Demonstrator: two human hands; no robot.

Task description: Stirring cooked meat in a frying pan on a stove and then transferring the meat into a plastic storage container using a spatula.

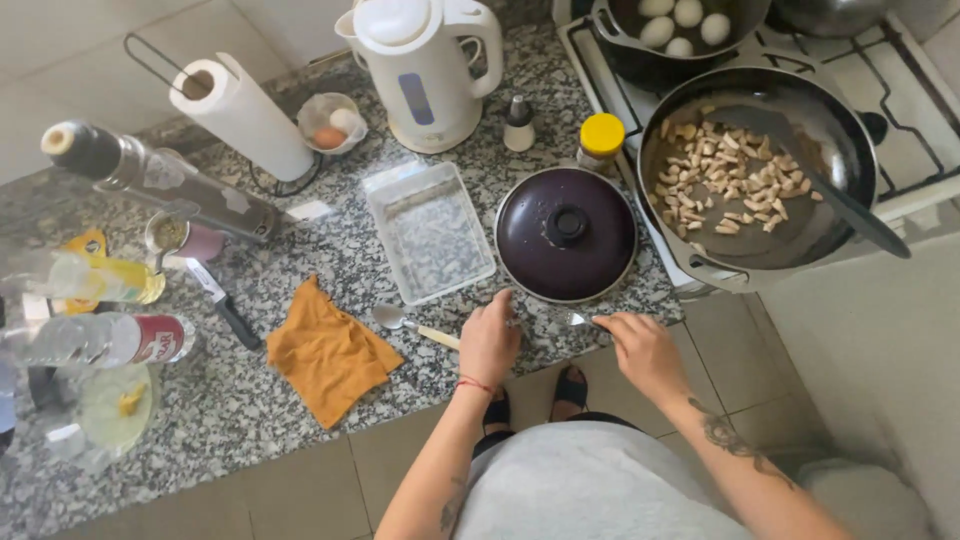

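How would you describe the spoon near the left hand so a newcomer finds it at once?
Start at the granite counter left of the stove. Along its front edge, between the orange cloth and the dark round lid, lies the spoon, just below the clear tray. Its metal bowl and pale handle point toward the left hand.

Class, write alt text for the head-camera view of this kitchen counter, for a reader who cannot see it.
A person's left hand and right hand rest at the edge of a speckled granite counter, just below a dark round pot lid. Beside it lie a clear plastic tray, a spoon and an orange cloth; a wok of chopped pieces sits on the stove.
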